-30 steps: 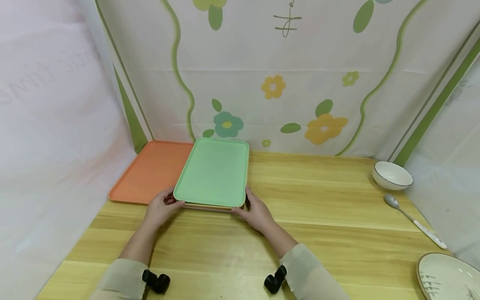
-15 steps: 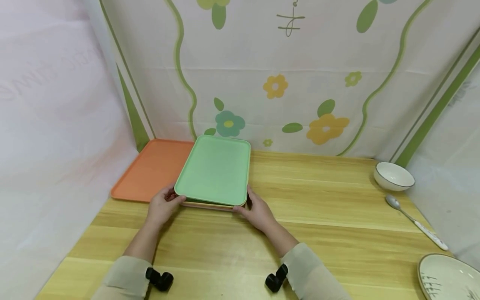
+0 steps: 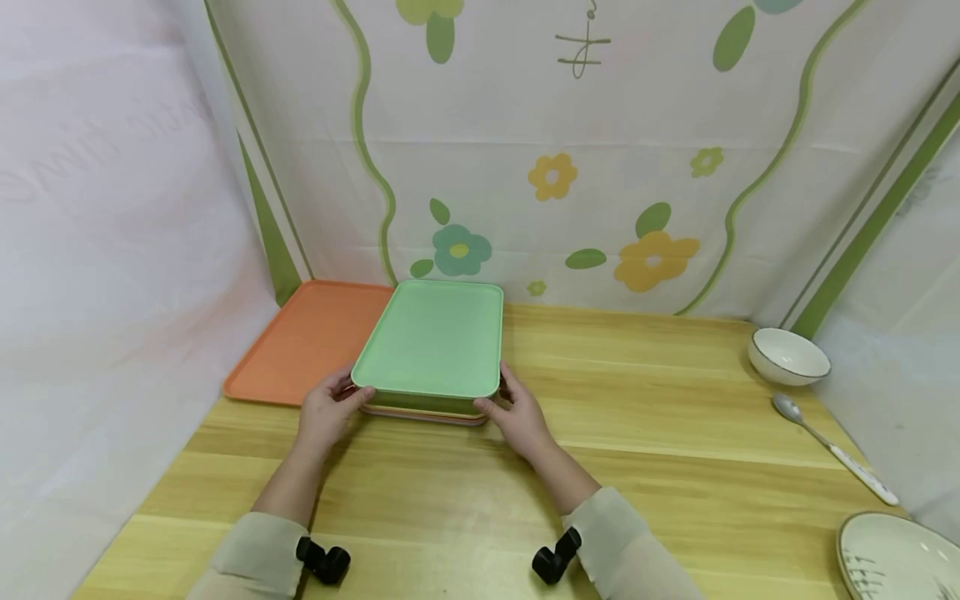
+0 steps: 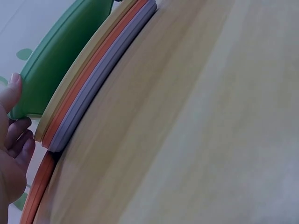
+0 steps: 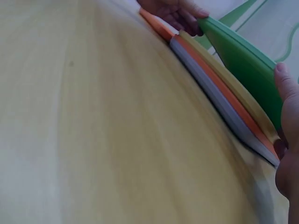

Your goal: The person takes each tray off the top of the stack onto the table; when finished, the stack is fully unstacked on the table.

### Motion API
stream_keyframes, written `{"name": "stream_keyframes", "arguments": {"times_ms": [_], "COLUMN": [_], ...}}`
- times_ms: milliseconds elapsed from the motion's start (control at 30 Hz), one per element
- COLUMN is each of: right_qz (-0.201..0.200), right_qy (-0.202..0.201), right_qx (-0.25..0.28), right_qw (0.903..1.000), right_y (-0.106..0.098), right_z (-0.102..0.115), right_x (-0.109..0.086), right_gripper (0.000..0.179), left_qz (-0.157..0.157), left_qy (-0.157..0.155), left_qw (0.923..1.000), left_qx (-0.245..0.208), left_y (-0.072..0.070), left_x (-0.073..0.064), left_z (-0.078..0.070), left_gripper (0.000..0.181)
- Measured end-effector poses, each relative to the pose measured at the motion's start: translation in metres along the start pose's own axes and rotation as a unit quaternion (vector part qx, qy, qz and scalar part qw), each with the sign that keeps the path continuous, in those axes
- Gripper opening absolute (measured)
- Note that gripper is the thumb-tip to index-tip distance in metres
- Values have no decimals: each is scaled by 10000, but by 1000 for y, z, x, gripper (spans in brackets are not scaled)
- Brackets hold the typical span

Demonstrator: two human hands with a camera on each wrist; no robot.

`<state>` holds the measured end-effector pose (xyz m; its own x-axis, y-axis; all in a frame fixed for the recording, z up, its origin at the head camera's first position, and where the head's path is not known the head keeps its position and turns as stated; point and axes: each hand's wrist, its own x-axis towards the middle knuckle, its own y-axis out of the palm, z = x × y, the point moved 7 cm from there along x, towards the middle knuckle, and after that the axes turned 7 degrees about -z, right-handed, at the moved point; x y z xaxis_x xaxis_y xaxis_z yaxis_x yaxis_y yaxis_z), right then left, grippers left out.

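Note:
A light green tray (image 3: 431, 337) tilts up at its near edge, showing a gap and dark green underside above the stack beneath. My left hand (image 3: 327, 412) pinches its near left corner, thumb on the rim and fingers below. At the near right corner my right hand (image 3: 517, 414) grips the rim likewise. Under it, the right wrist view shows the stacked edges of a yellow tray (image 5: 233, 83), an orange tray (image 5: 225, 93) and a greyish-purple tray (image 5: 210, 93). The stack hides most of these lower trays.
Left of the stack lies a larger orange tray (image 3: 303, 346), partly covered by the stack. A white bowl (image 3: 787, 357), a spoon (image 3: 832, 446) and a patterned plate (image 3: 900, 554) line the right side of the wooden table (image 3: 420, 508). A flowered cloth (image 3: 480, 108) hangs behind.
The green tray's near edge has risen off the stack, so the gap under it has widened. Both hands have moved up slightly with it.

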<state>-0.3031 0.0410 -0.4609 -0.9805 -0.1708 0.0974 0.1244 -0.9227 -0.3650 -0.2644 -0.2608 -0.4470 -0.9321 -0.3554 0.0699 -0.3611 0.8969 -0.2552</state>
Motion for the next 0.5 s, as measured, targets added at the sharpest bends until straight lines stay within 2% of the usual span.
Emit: {"name": "stream_keyframes", "arguments": {"times_ms": [133, 233, 367, 500], "right_qz": [20, 42, -5, -138], "right_qy": [171, 288, 611, 925], "right_qx": [648, 1194, 1921, 2427], "right_qw": [9977, 9924, 9795, 9656], "right_y": [0, 0, 2, 3], "right_z": [1, 2, 3, 2], "right_x": [3, 6, 8, 8], "right_gripper": [94, 82, 69, 67], "left_qz": [20, 26, 1, 74], "left_qy": [-35, -74, 2, 126], "left_qw": [10000, 9999, 10000, 9996], "left_qx": [34, 63, 94, 253], "left_y": [0, 0, 0, 2], "left_x": [-1, 0, 0, 0], "left_z": [2, 4, 5, 5], "left_gripper": [65, 66, 65, 64]}}
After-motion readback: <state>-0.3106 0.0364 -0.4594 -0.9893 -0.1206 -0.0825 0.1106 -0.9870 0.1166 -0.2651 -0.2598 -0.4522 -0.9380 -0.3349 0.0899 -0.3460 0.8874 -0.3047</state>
